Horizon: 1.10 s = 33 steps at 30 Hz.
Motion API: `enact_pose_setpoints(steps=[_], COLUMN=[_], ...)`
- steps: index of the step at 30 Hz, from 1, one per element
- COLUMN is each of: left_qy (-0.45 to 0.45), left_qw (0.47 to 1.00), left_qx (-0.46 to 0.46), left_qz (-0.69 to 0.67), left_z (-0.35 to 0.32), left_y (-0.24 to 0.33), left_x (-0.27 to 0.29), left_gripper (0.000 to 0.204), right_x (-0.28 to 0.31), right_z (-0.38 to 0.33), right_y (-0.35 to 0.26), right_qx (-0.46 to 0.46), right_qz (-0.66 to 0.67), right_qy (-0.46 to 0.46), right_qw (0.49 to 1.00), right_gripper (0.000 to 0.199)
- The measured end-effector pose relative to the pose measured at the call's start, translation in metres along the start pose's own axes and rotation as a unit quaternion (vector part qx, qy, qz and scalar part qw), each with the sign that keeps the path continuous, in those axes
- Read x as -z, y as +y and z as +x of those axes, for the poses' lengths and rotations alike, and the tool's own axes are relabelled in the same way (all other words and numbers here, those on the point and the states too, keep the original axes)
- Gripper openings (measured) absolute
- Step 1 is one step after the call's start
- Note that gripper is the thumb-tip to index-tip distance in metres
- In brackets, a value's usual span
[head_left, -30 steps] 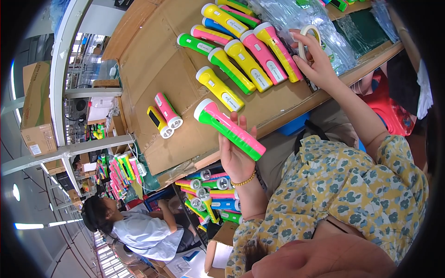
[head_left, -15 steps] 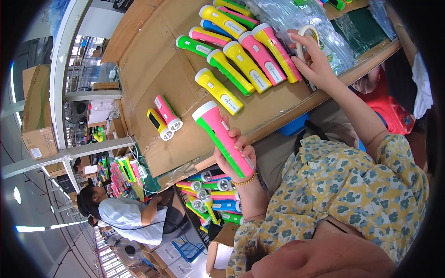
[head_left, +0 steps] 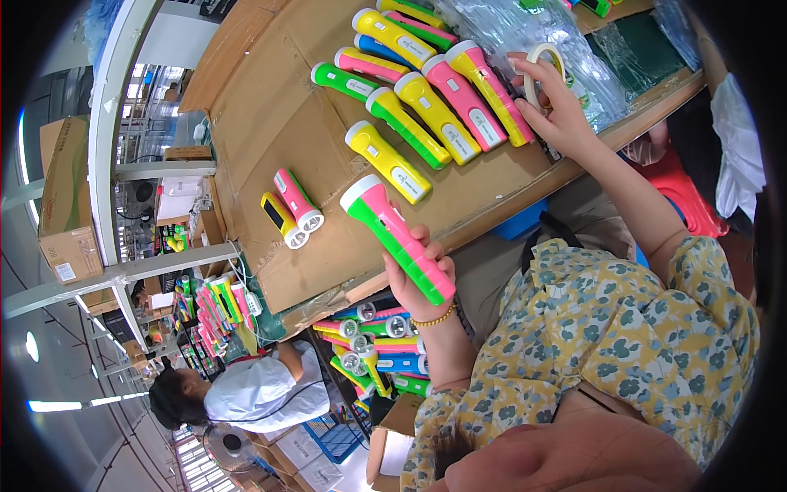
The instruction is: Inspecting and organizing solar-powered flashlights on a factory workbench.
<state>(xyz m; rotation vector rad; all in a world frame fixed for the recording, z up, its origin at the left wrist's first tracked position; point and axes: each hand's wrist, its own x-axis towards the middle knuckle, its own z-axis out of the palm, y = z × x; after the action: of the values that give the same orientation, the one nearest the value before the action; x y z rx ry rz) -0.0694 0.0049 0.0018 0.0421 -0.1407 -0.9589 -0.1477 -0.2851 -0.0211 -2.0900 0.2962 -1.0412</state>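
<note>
My left hand (head_left: 420, 283), with a beaded bracelet at the wrist, is closed around a pink and green flashlight (head_left: 398, 242). The white head of that flashlight points up and left, above the table's near edge. My right hand (head_left: 561, 115) is at the table's right side, its fingers curled round a roll of cream tape (head_left: 548, 64). Just left of it several flashlights lie in slanting rows, among them a yellow and pink one (head_left: 490, 93), a pink one (head_left: 465, 102) and a yellow one (head_left: 388, 161).
Two small flashlights (head_left: 297, 201) lie apart on the cardboard-covered table (head_left: 270, 107). Clear plastic bags (head_left: 602, 90) are heaped at the right. Below the table edge, a container holds several flashlights (head_left: 398, 362). A co-worker (head_left: 270, 389) sits at the lower left, near a white post (head_left: 102, 123).
The flashlight in my left hand has turned about its length, showing more green, and shifted slightly. My right hand has barely moved. The co-worker has leaned lower.
</note>
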Motion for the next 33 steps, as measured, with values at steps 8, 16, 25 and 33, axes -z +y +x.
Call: enact_pose_setpoints(steps=[8, 16, 25, 33], left_qy=[0.085, 0.090, 0.099, 0.102], left_qw=[0.914, 0.911, 0.914, 0.918], left_qx=[-0.091, -0.098, -0.093, -0.086], left_qz=[0.385, 0.389, 0.382, 0.373], left_z=[0.007, 0.007, 0.007, 0.008], left_y=[-0.011, -0.010, -0.007, -0.007], left_x=[-0.013, -0.013, -0.013, -0.010], left_gripper=[0.065, 0.065, 0.062, 0.061], right_x=[0.000, 0.002, 0.000, 0.000], right_z=[0.000, 0.002, 0.002, 0.001], right_y=[0.000, -0.005, 0.000, 0.001], right_qx=[-0.001, -0.017, -0.001, 0.005], right_qz=[0.003, 0.001, -0.004, -0.013], right_qy=[-0.003, -0.018, -0.012, -0.008], right_qw=[1.000, 1.000, 1.000, 1.000], right_gripper=[0.050, 0.050, 0.050, 0.050])
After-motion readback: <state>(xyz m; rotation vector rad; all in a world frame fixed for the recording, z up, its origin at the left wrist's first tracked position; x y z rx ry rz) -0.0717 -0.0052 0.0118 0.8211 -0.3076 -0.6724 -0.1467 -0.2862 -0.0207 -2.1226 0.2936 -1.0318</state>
